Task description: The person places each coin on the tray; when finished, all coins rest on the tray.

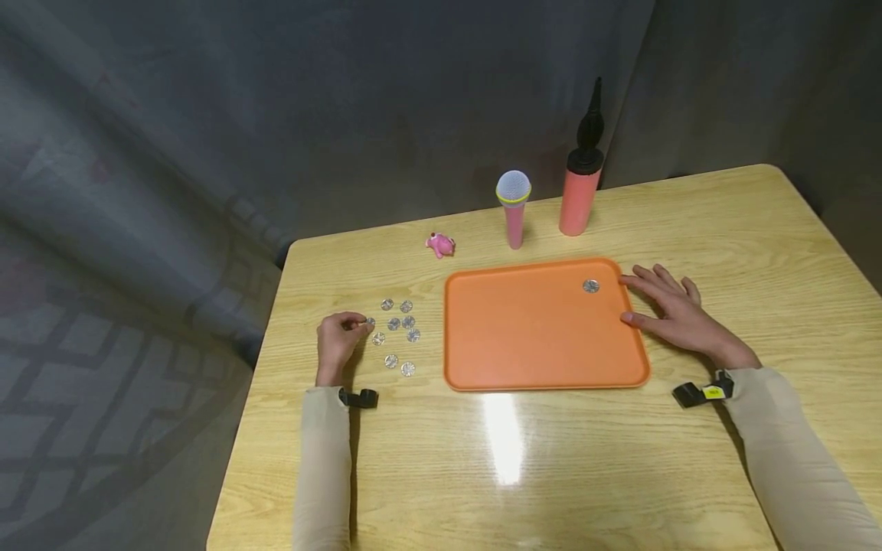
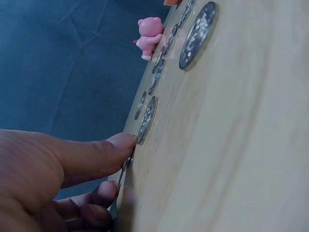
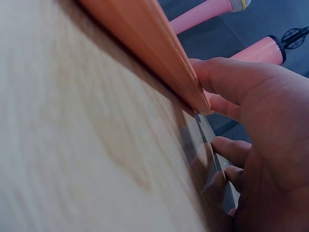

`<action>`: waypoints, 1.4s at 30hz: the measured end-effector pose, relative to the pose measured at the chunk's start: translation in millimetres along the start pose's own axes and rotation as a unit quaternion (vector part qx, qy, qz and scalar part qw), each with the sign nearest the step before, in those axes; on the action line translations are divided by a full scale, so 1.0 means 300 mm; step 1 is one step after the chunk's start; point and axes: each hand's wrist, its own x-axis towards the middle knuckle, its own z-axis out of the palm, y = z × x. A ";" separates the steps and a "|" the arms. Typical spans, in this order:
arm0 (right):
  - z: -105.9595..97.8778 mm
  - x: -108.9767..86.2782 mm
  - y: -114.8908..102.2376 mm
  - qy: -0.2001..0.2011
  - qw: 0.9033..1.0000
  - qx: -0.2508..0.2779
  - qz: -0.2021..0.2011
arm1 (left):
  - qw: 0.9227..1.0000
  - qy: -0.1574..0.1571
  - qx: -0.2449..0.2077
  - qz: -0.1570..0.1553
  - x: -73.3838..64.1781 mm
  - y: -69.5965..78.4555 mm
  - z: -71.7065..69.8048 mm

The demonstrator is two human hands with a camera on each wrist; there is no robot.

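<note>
My left hand is low over the table at the left, thumb and forefinger pinching a silver coin. In the left wrist view, that coin shows edge-on beside the thumb tip. Several more silver coins lie flat and loosely grouped just right of this hand. An orange tray lies to the right of the group, with a single coin in its far right corner. My right hand rests at the tray's right rim, fingers spread and thumb and forefinger touching the edge.
Behind the tray stand a pink toy microphone and a pink hand pump with a black nozzle. A small pink bear figure is near the table's back edge. Dark curtains hang behind the wooden table.
</note>
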 end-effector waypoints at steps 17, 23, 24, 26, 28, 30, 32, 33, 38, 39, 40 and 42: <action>0.003 0.000 0.001 0.001 1.000 -0.006 0.000 | 0.997 -0.033 0.072 0.015 0.014 0.032 -0.014; 0.003 0.002 0.002 0.003 1.000 -0.009 0.002 | 0.997 -0.043 0.068 0.018 0.017 0.026 -0.014; 0.003 0.002 0.001 0.003 1.000 -0.009 0.004 | 0.997 -0.043 0.066 0.018 0.018 0.025 -0.014; 0.002 0.001 0.000 0.003 1.000 -0.008 0.006 | 0.997 -0.041 0.061 0.017 0.019 0.022 -0.014; 0.001 0.001 -0.001 0.002 1.000 -0.006 0.009 | 0.998 -0.038 0.052 0.016 0.019 0.020 -0.013; 0.001 0.001 -0.001 0.002 1.000 -0.005 0.010 | 0.999 -0.033 0.040 0.015 0.018 0.019 -0.011; 0.000 0.002 -0.001 0.001 1.000 -0.005 0.011 | 0.999 -0.028 0.027 0.013 0.017 0.018 -0.010; 0.001 0.002 -0.001 0.001 1.000 -0.005 0.013 | 0.999 -0.025 0.020 0.012 0.016 0.017 -0.010; -0.002 0.004 -0.007 -0.001 1.000 -0.003 0.013 | 1.000 -0.016 -0.023 0.004 0.018 0.006 -0.011; -0.002 0.004 -0.009 -0.001 1.000 -0.002 0.012 | 0.999 -0.015 -0.030 0.001 0.019 0.003 -0.011; -0.003 0.004 -0.010 -0.001 1.000 -0.001 0.011 | 0.999 -0.016 -0.036 -0.003 0.020 0.000 -0.012; -0.004 0.003 -0.013 -0.002 1.000 0.001 0.009 | 0.999 -0.019 -0.043 -0.010 0.020 -0.004 -0.014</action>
